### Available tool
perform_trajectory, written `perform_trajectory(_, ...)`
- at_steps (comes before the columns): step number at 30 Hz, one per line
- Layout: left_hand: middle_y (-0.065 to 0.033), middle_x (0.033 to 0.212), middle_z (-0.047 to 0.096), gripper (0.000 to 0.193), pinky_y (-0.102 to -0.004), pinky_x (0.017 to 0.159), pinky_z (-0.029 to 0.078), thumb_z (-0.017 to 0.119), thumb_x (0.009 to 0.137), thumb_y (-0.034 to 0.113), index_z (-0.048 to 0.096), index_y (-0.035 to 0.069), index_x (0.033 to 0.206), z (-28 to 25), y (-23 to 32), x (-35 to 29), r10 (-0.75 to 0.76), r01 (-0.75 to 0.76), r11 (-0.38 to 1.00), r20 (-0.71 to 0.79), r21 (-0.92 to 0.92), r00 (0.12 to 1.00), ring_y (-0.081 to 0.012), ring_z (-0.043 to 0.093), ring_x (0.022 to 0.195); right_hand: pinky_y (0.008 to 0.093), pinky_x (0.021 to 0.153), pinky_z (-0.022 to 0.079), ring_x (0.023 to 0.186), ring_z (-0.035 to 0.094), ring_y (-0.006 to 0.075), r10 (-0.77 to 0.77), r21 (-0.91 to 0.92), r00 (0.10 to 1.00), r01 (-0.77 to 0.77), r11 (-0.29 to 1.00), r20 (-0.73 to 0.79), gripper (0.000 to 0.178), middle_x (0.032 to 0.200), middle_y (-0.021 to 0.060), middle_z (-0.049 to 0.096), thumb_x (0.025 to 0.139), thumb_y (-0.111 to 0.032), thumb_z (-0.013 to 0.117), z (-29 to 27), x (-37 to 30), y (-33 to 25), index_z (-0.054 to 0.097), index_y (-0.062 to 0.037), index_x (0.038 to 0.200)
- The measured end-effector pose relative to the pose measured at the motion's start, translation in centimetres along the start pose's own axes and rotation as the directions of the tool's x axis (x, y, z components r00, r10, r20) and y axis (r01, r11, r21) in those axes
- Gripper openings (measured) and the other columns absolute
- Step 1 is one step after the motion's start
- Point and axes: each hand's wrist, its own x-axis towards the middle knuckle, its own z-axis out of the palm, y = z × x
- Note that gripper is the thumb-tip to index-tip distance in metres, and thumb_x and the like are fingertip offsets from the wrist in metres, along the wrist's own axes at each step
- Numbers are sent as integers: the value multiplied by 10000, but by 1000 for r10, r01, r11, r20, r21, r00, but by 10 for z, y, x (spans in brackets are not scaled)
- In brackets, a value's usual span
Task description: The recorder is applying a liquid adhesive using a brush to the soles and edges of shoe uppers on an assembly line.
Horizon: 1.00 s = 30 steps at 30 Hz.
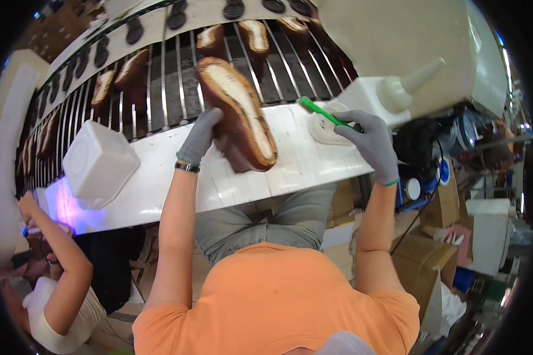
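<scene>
A brown shoe upper (243, 127) is tilted with its bottom turned up, showing a pale middle and a tan rim. My left hand (200, 139), in a grey glove, is closed on its near left side and holds it above the white table edge (302, 157). In my gloved right hand (370, 141) is a small green brush (321, 110), gripped by its handle. Its bristled head points up and left, over a round whitish dish (323, 131) on the table. The brush and the shoe upper are apart.
Beyond the table runs a roller conveyor (180, 77) carrying several shoe uppers (254, 36). Black soles (176, 15) line the belt behind it. A white box-shaped container (98, 163) stands left, a white nozzle bottle (392, 94) right. A co-worker's arm (65, 254) reaches in at left.
</scene>
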Motion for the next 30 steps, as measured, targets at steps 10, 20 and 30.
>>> perform_trajectory(10,-137,1434,485,647,-388,1068,449,367,1027,535,356,70,1477,26,-99,-91,137,184,613,334,-768,933,-259,521,1271,444,706,514,791,662,326,105,-679,953,-278,680,-285,164,823,115,685,847,-256,667,47,-33,95,700,-104,898)
perform_trajectory(20,-112,1327,566,627,-322,1002,484,449,1011,517,441,38,1418,42,-97,-91,-207,126,843,-99,-523,973,-200,579,1159,190,444,274,536,436,28,529,654,846,-437,617,66,299,775,66,686,949,-191,620,37,-38,102,677,62,1096)
perform_trajectory(30,-105,1308,567,702,-301,1003,446,466,992,559,456,-16,1394,73,-65,-101,-235,157,942,-250,-297,939,-170,552,1141,240,526,370,578,485,59,-12,239,902,-101,966,431,190,680,38,654,820,-166,722,74,-1,32,765,8,886)
